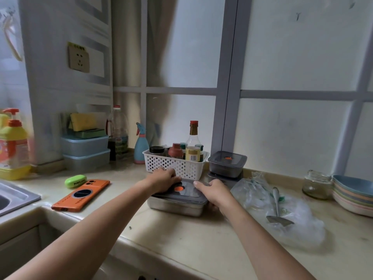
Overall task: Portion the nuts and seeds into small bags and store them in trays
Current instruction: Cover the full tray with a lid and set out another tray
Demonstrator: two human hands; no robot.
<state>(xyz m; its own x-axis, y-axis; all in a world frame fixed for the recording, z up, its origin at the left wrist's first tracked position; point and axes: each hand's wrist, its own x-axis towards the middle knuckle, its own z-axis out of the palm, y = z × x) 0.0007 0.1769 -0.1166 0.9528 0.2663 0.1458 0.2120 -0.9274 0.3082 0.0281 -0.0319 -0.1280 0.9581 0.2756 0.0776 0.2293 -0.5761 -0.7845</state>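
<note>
A steel tray (175, 207) with a grey lid (188, 192) and an orange valve sits on the counter in front of a white basket. My left hand (163, 178) presses on the lid's far left part. My right hand (214, 191) grips the tray's right end, thumb on the lid, fingers down its side. A second lidded steel tray (227, 163) stands behind, on top of another one. To the right lies a heap of clear small bags (282, 207) with a metal scoop (277, 209) on it. No nuts or seeds are visible.
The white basket (177, 164) holds spice jars and a bottle. An empty glass jar (316, 183) and stacked plates (355, 194) stand at the right. An orange phone (80, 195) and a green case (75, 180) lie left, near the sink (14, 197). Stacked plastic boxes (85, 150) and bottles line the back.
</note>
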